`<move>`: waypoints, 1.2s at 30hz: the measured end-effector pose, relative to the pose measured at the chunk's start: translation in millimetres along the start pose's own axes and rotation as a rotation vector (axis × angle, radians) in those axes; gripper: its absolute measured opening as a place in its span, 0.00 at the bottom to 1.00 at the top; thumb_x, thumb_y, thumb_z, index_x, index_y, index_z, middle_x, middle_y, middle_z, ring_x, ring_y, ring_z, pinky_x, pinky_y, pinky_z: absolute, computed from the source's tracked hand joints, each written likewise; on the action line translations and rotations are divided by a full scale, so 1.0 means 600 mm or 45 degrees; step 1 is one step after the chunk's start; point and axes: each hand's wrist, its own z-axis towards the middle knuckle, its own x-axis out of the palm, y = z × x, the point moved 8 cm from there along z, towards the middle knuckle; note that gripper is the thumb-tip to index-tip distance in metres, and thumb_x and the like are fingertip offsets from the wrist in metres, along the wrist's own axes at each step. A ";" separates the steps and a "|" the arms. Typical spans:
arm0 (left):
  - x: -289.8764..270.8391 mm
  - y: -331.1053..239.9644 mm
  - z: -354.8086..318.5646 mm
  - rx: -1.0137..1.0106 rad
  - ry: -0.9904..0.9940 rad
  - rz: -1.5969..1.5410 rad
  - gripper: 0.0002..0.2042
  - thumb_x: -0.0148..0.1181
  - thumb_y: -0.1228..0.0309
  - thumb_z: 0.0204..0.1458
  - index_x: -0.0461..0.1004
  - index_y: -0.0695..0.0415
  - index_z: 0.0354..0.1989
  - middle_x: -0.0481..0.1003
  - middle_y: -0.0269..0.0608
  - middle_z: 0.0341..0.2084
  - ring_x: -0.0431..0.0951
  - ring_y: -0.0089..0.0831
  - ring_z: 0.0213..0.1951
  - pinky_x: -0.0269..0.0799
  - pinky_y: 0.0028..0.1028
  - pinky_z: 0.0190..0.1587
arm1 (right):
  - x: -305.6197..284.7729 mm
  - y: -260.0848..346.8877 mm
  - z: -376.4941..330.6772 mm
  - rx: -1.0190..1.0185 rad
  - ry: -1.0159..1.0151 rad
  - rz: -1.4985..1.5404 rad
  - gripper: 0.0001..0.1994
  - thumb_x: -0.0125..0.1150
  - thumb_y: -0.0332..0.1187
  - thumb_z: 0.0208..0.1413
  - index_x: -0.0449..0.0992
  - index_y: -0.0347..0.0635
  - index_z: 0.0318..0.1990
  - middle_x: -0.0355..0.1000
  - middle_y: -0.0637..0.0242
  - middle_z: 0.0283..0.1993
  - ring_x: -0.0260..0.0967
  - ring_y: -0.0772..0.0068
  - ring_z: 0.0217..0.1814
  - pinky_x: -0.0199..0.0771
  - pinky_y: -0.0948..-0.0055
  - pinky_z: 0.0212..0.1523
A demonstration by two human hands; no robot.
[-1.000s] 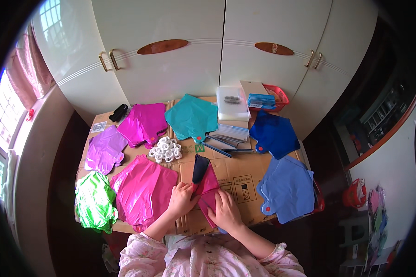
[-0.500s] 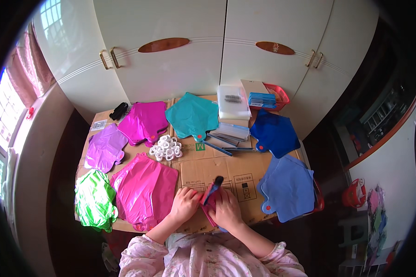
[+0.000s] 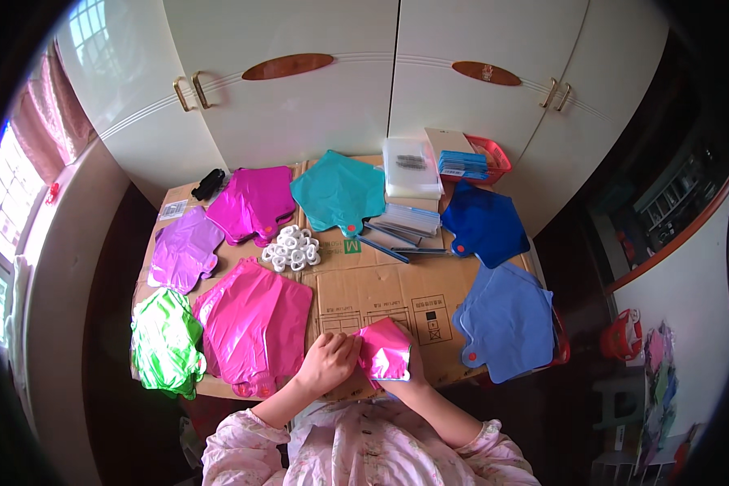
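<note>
And now the pink foil (image 3: 386,350), bunched narrow a moment ago, spreads above the counter (image 3: 356,285)'s near edge, left hand (image 3: 330,364)'s grip pinched on its side, right hand (image 3: 415,373)'s grip hidden behind, so handling looks midway.

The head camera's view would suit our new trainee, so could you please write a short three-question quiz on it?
1. True or false: the dark-blue sheets lie closer to the white cabinet than the light-blue sheets do.
2. What colour is the held shiny piece: A) teal, B) pink or C) lime green?
3. Which hand does that piece mostly hide?

Key: 1. True. 2. B. 3. The right hand.
</note>
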 end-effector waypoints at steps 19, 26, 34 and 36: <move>-0.009 -0.013 -0.019 -0.109 0.067 -0.066 0.24 0.57 0.65 0.47 0.70 0.65 0.52 0.72 0.45 0.48 0.69 0.34 0.51 0.66 0.33 0.49 | -0.008 0.028 -0.024 -0.183 -0.001 -0.659 0.31 0.64 0.50 0.42 0.68 0.46 0.54 0.62 0.57 0.59 0.54 0.56 0.65 0.52 0.55 0.59; -0.003 -0.005 -0.032 -0.155 0.118 -0.256 0.26 0.58 0.60 0.49 0.69 0.64 0.54 0.71 0.47 0.50 0.68 0.39 0.56 0.63 0.38 0.55 | -0.080 -0.013 -0.003 -0.372 0.603 -0.189 0.27 0.57 0.31 0.52 0.62 0.40 0.62 0.59 0.53 0.65 0.53 0.52 0.68 0.55 0.59 0.65; -0.002 -0.002 -0.029 -0.186 0.137 -0.310 0.25 0.59 0.60 0.49 0.69 0.62 0.53 0.71 0.47 0.51 0.67 0.41 0.59 0.62 0.40 0.57 | -0.060 -0.011 0.057 -0.469 0.341 -0.300 0.24 0.52 0.25 0.52 0.65 0.43 0.60 0.66 0.60 0.59 0.63 0.61 0.62 0.62 0.62 0.59; 0.000 0.008 -0.033 -0.209 0.099 -0.380 0.26 0.61 0.60 0.47 0.70 0.61 0.53 0.71 0.46 0.50 0.67 0.40 0.58 0.62 0.39 0.56 | -0.061 -0.009 0.062 -0.445 0.209 -0.301 0.21 0.53 0.27 0.52 0.67 0.41 0.56 0.67 0.60 0.56 0.64 0.59 0.59 0.63 0.61 0.57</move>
